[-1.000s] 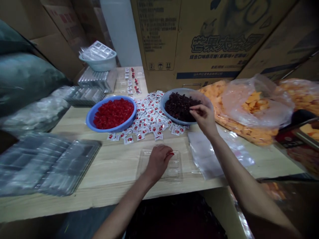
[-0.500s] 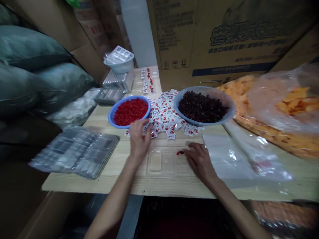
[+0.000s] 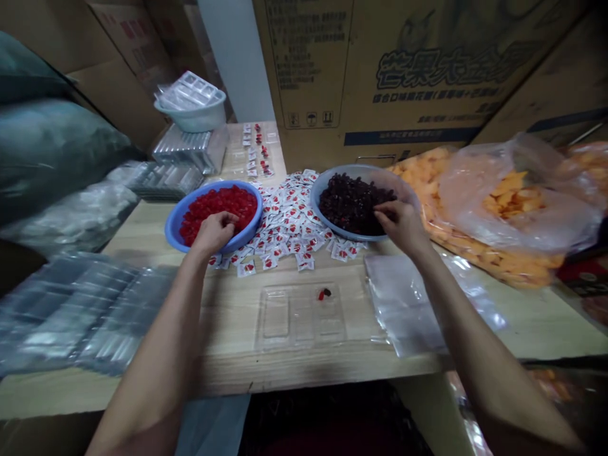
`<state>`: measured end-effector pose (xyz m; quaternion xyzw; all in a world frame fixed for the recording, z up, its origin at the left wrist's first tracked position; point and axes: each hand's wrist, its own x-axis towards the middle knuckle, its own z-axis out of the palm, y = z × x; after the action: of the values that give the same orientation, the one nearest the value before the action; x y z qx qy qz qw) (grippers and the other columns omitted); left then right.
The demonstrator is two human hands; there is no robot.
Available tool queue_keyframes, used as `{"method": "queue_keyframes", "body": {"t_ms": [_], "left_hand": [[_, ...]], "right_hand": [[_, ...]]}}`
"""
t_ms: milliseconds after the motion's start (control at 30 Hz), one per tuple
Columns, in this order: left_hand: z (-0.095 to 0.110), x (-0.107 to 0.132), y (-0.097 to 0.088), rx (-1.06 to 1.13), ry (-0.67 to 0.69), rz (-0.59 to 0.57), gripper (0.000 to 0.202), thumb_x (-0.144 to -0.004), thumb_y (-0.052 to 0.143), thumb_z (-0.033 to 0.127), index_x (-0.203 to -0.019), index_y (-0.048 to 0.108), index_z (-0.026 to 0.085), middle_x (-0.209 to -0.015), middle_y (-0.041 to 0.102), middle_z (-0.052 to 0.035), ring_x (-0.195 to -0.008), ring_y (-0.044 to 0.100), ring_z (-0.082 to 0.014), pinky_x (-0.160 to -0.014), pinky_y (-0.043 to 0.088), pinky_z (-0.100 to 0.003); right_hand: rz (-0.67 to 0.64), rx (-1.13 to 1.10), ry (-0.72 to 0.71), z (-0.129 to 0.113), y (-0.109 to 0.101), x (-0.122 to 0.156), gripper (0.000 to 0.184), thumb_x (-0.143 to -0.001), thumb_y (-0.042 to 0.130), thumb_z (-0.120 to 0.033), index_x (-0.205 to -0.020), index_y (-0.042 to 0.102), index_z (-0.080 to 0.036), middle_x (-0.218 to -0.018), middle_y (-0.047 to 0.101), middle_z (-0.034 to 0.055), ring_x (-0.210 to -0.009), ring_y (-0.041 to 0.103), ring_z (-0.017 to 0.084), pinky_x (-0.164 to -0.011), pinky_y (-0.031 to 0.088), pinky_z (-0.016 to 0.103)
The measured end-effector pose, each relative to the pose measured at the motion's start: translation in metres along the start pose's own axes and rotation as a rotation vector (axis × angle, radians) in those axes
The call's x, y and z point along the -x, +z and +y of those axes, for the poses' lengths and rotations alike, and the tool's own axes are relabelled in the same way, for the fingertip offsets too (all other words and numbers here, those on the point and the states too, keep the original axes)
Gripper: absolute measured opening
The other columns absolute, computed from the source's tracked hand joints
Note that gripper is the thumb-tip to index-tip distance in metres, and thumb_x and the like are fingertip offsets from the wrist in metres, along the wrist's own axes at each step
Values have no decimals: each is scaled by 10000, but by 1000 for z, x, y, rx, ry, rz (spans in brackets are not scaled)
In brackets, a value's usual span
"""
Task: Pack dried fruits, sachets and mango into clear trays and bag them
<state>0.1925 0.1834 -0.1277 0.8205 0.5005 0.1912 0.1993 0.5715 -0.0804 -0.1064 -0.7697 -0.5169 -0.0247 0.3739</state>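
Left hand (image 3: 215, 232) at red pieces (image 3: 216, 201) in blue bowl (image 3: 173, 227), right hand (image 3: 403, 221) at dark pieces (image 3: 349, 199); fingertips narrow, can't tell if either grips. Clear tray (image 3: 303, 323) on table (image 3: 294, 364), red-and-dark pair (image 3: 324, 294) near far right corner. Best: light pinch, one piece each, no clumps.

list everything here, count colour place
blue bowl: one, blue, left, red pieces inside
second bowl: one, bluish, right, dark pieces inside
packets: many, white-red, mostly between bowls
front tray: one, clear, front, red and dark pieces inside
tray stacks: several, clear, left
tub: one, pale, back left
back trays: count unclear, clear, beyond packets
flat bags: count unclear, clear, right
orange pieces: many, orange, bagged, right
cartons: several, brown, behind
sacks: several, greenish, left
table: one, pale, beneath
left hand: one, bare, at red pieces
right hand: one, bare, at dark pieces
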Motion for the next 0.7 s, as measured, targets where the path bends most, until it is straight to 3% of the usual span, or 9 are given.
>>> {"method": "queue_keyframes", "body": {"t_ms": [100, 233, 367, 433, 500, 567, 633, 700], "left_hand": [[-4, -3, 0, 120, 22, -60, 368, -692, 597, 306, -1019, 714, 183, -893, 743, -51, -792, 653, -204, -741, 512, -286], [-4, -4, 0, 194, 30, -102, 372, -679, 644, 384, -973, 711, 167, -843, 721, -46, -745, 623, -182, -692, 505, -270], [-1, 1, 1, 245, 56, -75, 379, -687, 667, 395, -970, 695, 144, -858, 702, -45, -754, 608, -171, -695, 495, -262], [0, 3, 1, 194, 51, -88, 289, -713, 662, 397, -859, 698, 149, -787, 683, -35, -714, 587, -167, -687, 481, -267], [1, 3, 0, 126, 45, -43, 209, -745, 645, 357, -793, 682, 157, -758, 670, -32, -716, 583, -173, -722, 477, -282], [5, 4, -2, 103, 42, 132, 170, -787, 620, 315, -841, 666, 160, -827, 680, -42, -783, 601, -185, -806, 477, -302], [15, 12, -4, 149, 27, 352, 192, -851, 574, 316, -943, 640, 162, -912, 680, -51, -846, 612, -188, -863, 473, -312], [35, 32, -3, 248, 10, 462, 233, -900, 534, 350, -1022, 610, 166, -938, 670, -44, -850, 617, -178, -843, 486, -301]], "right_hand": [[-262, 131, 131, 10, 33, -34, 148, -757, 706, -124, -890, 756, -165, -889, 751, 73, -811, 683, 210, -778, 531, 315], [-307, 191, 194, 8, 68, -51, 99, -683, 708, -56, -719, 721, -148, -772, 724, 83, -773, 677, 210, -776, 525, 308], [-281, 186, 220, 9, 64, -55, 109, -759, 633, -64, -733, 715, -131, -765, 712, 98, -756, 667, 202, -771, 522, 301], [-163, 155, 201, 2, 48, -47, 143, -834, 584, -102, -850, 724, -124, -888, 721, 117, -822, 663, 214, -804, 519, 326], [33, 22, 114, -15, 27, -22, 166, -900, 554, -177, -944, 709, -135, -974, 706, 114, -869, 650, 219, -823, 515, 348], [131, -207, -28, -41, 10, 22, 140, -913, 585, -257, -935, 693, -170, -938, 693, 78, -845, 643, 212, -787, 521, 345], [-55, -339, -94, -67, 2, 76, 126, -935, 576, -262, -891, 679, -204, -904, 684, 56, -838, 640, 206, -766, 520, 339], [-219, -418, -122, -85, 8, 126, 146, -973, 536, -263, -916, 665, -224, -898, 673, 56, -853, 639, 204, -757, 522, 338]]}}
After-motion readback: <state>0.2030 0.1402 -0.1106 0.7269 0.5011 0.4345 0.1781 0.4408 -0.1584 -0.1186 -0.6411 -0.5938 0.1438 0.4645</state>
